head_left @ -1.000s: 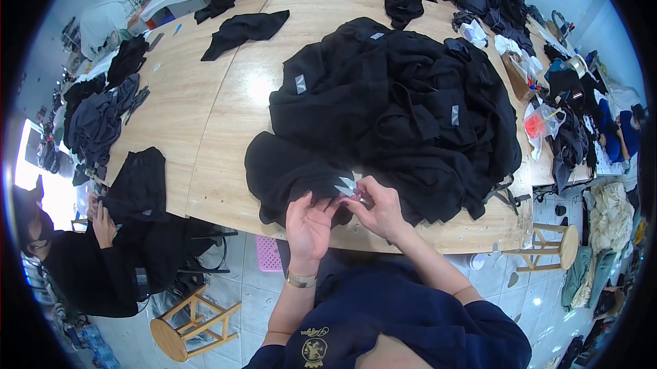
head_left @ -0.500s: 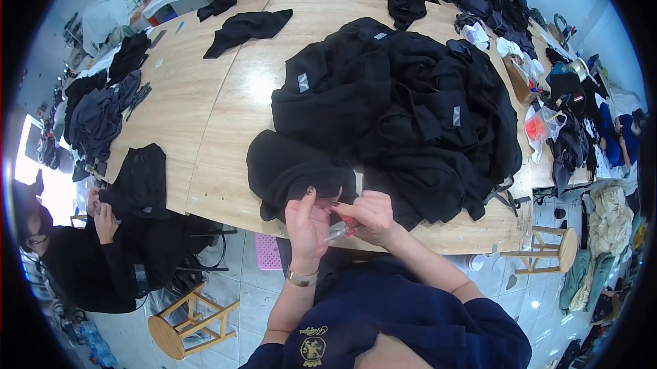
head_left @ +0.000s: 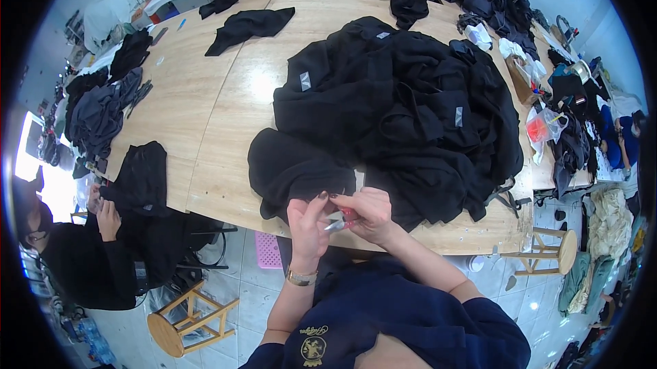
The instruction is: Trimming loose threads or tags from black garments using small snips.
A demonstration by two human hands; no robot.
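Note:
My left hand [head_left: 308, 229] is closed at the near edge of a black garment [head_left: 301, 167], its thumb and fingertips pinched on the cloth. Close beside it on the right, my right hand [head_left: 370, 215] is curled around a pair of small thread snips [head_left: 350, 217] with red handles. The bright blades point left toward my left palm, below the cloth edge. Both hands' fingertips nearly meet at the garment's edge. Any thread between them is too fine to make out. The garment lies partly bunched at the table's near edge, against a large heap of black garments [head_left: 410, 95].
The wooden table [head_left: 171, 109] spreads ahead. Across it two people handle black pieces; a third person [head_left: 75, 246] works at the left. A loose black piece [head_left: 250, 29] lies far left of the heap. Wooden stools [head_left: 174, 324] stand on the floor, and a plastic cup [head_left: 537, 129] is at right.
The fingers of my left hand have drawn closer to the right hand's fingertips, folding over the garment's edge. The snips have tilted slightly in my right hand. The heap stays put.

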